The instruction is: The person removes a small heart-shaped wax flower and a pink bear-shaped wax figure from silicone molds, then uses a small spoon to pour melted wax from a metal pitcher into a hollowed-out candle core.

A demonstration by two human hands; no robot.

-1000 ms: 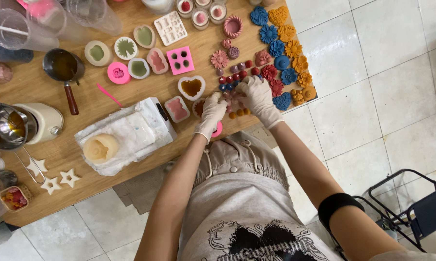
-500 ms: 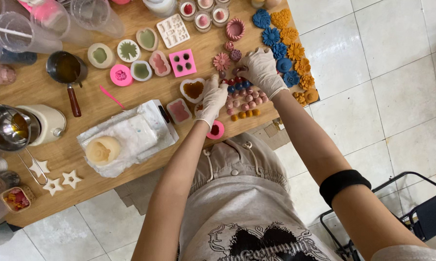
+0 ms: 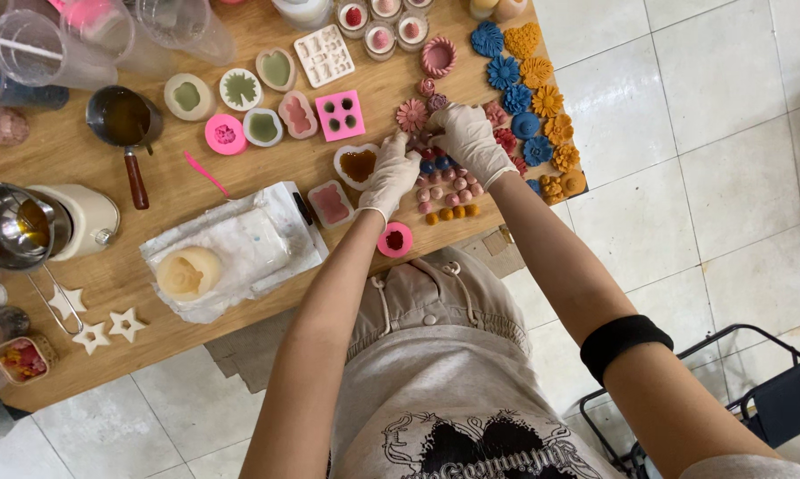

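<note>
Both my hands wear white gloves and meet over a cluster of small round wax pieces (image 3: 449,188) in pink, blue, red and orange on the wooden table (image 3: 80,160). My left hand (image 3: 391,175) rests its fingertips at the cluster's upper left, beside a heart-shaped mould (image 3: 356,165) filled with amber wax. My right hand (image 3: 467,139) curls over the top of the cluster, fingers pinched near the small red and blue pieces. Whether either hand grips a piece is hidden. A pink flower piece (image 3: 411,115) lies just above them.
Blue, orange and red flower shapes (image 3: 535,98) line the table's right edge. Silicone moulds (image 3: 340,114), a small ladle pot (image 3: 125,121), a melting pot (image 3: 18,231), a cloth-covered block with a cream candle (image 3: 187,272), wooden stars (image 3: 107,333) and a round pink mould (image 3: 394,239) surround them. A black rack (image 3: 755,390) stands on the tiled floor.
Both hands moved up the table from the near edge to the top of the small-piece cluster. The right hand then drew back in toward the left hand.
</note>
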